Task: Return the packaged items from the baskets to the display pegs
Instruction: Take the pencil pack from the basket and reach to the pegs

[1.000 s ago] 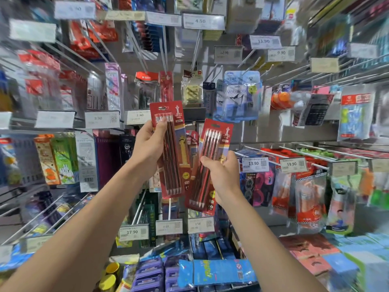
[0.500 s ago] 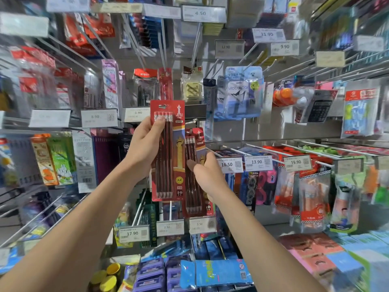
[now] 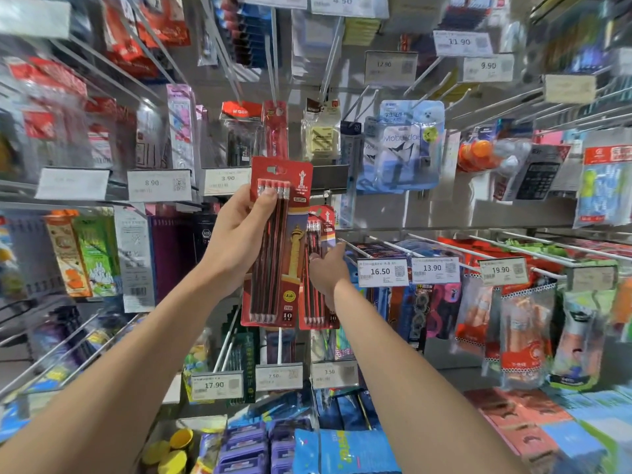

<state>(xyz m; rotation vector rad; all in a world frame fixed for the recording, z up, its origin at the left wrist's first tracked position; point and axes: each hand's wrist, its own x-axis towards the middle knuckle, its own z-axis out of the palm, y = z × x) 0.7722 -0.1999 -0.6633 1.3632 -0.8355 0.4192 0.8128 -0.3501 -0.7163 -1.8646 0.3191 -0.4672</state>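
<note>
Our left hand (image 3: 239, 244) clamps its fingers (image 3: 266, 197) on a red pencil pack (image 3: 290, 241), half-hiding a second pack (image 3: 320, 224) at 3 o'clock; whether our right hand (image 3: 330, 272) grips it, we cannot tell.

Two red cards of pencils, both upright: front pencil pack (image 3: 285, 254) gripped in the left hand (image 3: 239, 241), back pencil pack (image 3: 318, 230) just right, lower, in the right hand (image 3: 328, 271).
</note>
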